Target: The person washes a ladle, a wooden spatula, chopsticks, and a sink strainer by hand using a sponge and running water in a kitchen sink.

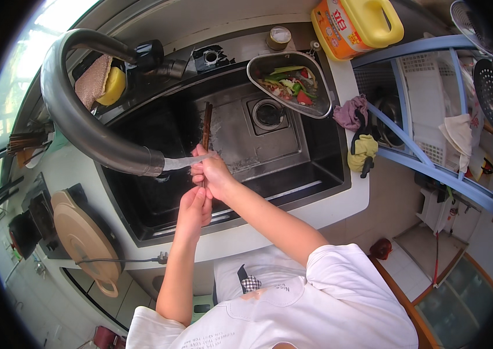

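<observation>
Over a dark double-level sink [154, 218], my right hand [213, 172] grips a bundle of brown chopsticks [206, 126]. My left hand [195, 207] holds the near end of the same bundle, just below the right. Water [181, 162] streams from the curved grey faucet [67, 118] onto my right hand and the sticks. How many chopsticks there are is hidden by my fingers. Beyond them lies the round drain [268, 114] in the sink floor.
A metal strainer basket [327, 114] of vegetable scraps sits in the sink's far right corner. Behind it stands a yellow detergent jug [375, 26]. Cloths [362, 152] hang at the right edge. A sponge [113, 87] rests behind the faucet; a beige lidded pan [80, 235] is left.
</observation>
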{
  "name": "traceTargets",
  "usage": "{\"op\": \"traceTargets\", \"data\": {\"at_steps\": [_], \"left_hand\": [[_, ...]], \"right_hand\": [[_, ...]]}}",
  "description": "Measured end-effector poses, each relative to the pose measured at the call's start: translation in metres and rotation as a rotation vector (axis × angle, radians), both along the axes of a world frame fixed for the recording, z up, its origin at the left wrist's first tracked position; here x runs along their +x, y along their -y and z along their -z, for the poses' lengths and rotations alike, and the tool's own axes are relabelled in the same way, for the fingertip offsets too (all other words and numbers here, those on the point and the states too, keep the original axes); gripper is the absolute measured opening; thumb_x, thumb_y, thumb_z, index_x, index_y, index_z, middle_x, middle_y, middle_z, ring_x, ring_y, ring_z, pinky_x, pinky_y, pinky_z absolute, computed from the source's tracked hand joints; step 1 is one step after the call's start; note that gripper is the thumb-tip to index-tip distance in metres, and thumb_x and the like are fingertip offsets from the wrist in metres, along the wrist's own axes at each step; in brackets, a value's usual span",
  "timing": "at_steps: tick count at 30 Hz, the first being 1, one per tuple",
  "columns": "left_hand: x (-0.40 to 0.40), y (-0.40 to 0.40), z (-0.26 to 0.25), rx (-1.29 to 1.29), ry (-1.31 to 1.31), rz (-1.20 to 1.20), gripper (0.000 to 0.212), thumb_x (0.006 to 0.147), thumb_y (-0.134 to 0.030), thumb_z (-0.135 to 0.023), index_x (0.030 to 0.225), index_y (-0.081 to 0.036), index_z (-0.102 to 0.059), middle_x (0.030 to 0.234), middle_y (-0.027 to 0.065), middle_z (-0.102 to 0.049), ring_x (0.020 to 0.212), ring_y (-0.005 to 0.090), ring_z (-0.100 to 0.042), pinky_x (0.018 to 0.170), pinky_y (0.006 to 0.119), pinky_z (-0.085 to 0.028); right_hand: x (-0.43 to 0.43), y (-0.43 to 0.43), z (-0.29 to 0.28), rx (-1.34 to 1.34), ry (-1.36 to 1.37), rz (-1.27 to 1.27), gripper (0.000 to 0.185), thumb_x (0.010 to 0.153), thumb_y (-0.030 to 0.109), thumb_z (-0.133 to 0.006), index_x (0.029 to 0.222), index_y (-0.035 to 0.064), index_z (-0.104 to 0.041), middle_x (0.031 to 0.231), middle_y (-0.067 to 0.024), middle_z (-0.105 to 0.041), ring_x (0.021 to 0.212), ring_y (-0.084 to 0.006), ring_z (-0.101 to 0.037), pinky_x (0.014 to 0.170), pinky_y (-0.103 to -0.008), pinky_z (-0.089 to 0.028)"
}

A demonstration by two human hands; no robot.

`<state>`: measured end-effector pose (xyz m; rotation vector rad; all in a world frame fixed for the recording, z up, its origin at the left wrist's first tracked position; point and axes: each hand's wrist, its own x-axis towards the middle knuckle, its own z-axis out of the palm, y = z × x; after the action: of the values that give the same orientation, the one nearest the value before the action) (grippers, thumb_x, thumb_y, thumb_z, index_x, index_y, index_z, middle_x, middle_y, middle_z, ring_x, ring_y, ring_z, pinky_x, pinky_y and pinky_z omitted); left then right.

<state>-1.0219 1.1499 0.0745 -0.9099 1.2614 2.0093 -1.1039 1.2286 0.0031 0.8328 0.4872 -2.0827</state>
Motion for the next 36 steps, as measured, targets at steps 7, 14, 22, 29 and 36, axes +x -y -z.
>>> {"op": "traceTargets", "data": {"at_steps": [7, 14, 22, 29, 36], "left_hand": [[0.024, -0.021, -0.017, -0.086, 0.03, -0.019, 0.026, 0.102, -0.025, -0.04, 0.084, -0.007, -0.047, 0.054, -0.0087, -0.027, 0.041, 0.0023, -0.02, 0.037, 0.021, -0.016], [0.028, -0.036, -0.02, -0.136, 0.005, -0.006, 0.026, 0.102, -0.025, -0.04, 0.084, -0.007, -0.047, 0.053, -0.0083, -0.027, 0.041, 0.0022, -0.019, 0.037, 0.021, -0.016], [0.027, -0.02, -0.011, -0.238, -0.013, -0.007, 0.027, 0.102, -0.024, -0.04, 0.083, -0.007, -0.047, 0.052, -0.0087, -0.028, 0.04, 0.0018, -0.021, 0.036, 0.021, -0.016], [0.016, 0.051, 0.006, -0.402, -0.106, -0.153, 0.017, 0.097, -0.016, -0.052, 0.093, 0.0, -0.056, 0.059, 0.0013, -0.052, 0.047, 0.0103, -0.053, 0.048, 0.024, -0.05], [-0.052, 0.062, 0.046, 0.065, -0.162, -0.698, 0.019, 0.098, -0.019, -0.05, 0.095, -0.001, -0.056, 0.105, 0.0146, -0.058, 0.11, 0.0287, -0.056, 0.099, 0.043, -0.046]], "right_hand": [[-0.042, -0.036, 0.037, -0.027, 0.159, 0.27, 0.028, 0.099, 0.033, -0.046, 0.08, 0.013, -0.043, 0.053, 0.0059, -0.025, 0.041, -0.0056, -0.023, 0.036, -0.021, -0.018], [-0.044, -0.043, 0.049, -0.133, 0.235, 0.171, 0.032, 0.097, 0.037, -0.051, 0.076, 0.0144, -0.041, 0.053, 0.0062, -0.022, 0.041, -0.0058, -0.019, 0.035, -0.0217, -0.015], [-0.024, -0.02, 0.03, -0.154, 0.245, 0.003, 0.043, 0.096, 0.039, -0.051, 0.063, 0.0163, -0.035, 0.051, 0.0077, -0.02, 0.04, -0.0069, -0.018, 0.036, -0.0221, -0.016], [-0.034, -0.047, 0.029, 0.003, 0.165, 0.407, 0.041, 0.095, 0.027, -0.05, 0.06, 0.015, -0.033, 0.055, 0.0013, -0.032, 0.051, -0.0111, -0.039, 0.048, -0.0223, -0.035], [0.019, -0.073, -0.03, 0.533, -0.606, 0.086, 0.032, 0.098, 0.023, -0.046, 0.097, -0.0018, -0.067, 0.092, -0.0069, -0.063, 0.071, -0.0109, -0.059, 0.06, -0.0228, -0.049]]}}
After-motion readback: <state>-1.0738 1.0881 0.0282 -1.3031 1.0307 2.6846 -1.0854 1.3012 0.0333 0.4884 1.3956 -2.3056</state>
